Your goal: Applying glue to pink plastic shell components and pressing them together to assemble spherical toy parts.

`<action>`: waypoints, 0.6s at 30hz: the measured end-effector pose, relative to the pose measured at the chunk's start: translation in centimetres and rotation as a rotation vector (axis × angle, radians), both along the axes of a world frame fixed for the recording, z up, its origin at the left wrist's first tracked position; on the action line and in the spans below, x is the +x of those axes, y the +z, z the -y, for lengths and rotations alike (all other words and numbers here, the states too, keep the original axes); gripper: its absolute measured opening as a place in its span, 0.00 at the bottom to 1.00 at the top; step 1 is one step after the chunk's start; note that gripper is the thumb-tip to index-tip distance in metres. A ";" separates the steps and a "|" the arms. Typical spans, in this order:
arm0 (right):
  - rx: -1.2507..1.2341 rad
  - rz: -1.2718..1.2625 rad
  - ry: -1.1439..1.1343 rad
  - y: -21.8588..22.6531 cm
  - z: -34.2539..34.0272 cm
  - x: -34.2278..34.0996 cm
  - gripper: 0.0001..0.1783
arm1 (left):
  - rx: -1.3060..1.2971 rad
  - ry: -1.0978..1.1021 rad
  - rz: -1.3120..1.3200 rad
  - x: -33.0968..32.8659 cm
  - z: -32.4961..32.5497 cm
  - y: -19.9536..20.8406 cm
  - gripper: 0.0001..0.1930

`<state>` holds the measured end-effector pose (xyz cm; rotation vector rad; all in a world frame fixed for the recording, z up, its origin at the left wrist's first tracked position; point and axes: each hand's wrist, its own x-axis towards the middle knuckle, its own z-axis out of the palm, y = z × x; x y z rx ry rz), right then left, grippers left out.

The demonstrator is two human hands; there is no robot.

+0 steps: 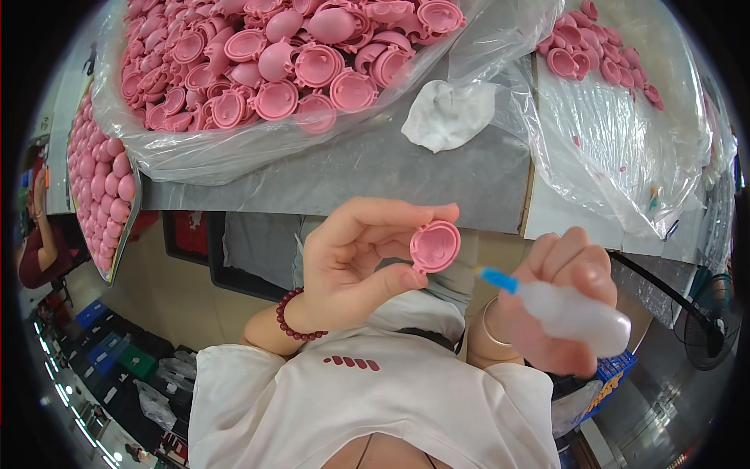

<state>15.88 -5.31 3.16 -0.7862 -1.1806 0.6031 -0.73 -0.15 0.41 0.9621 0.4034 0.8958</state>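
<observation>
In my left hand [359,266] a round pink plastic half-shell [435,246] is pinched between thumb and fingers, its hollow side showing. My right hand [558,313] grips a translucent white squeeze bottle [574,316] with a blue neck and a thin tip. That tip points left toward the shell, with a small gap between them. Beyond my hands, a clear plastic bag [203,156] on the grey table holds a big heap of similar pink shells [316,66]. A crumpled white cloth or tissue [449,116] lies beside the bag.
More pink shells [594,47] rest on clear plastic sheeting [617,133] at the far right. A tray [129,211] heaped with rounded pink pieces stands at the left. A black fan [707,332] is at the right, above a blue crate [613,375]. Another person's arm [45,234] shows far left.
</observation>
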 end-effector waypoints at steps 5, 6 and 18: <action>0.074 0.291 -0.120 0.6 -0.2 -0.4 0.35 | -0.011 0.016 -0.037 -0.1 0.1 0.1 0.22; 0.049 0.296 -0.115 0.6 -0.1 -0.5 0.35 | 0.011 0.011 -0.044 -0.2 0.1 0.1 0.22; 0.011 0.367 -0.160 0.3 0.1 -1.2 0.37 | 0.017 -0.044 -0.004 -0.2 -0.1 0.2 0.22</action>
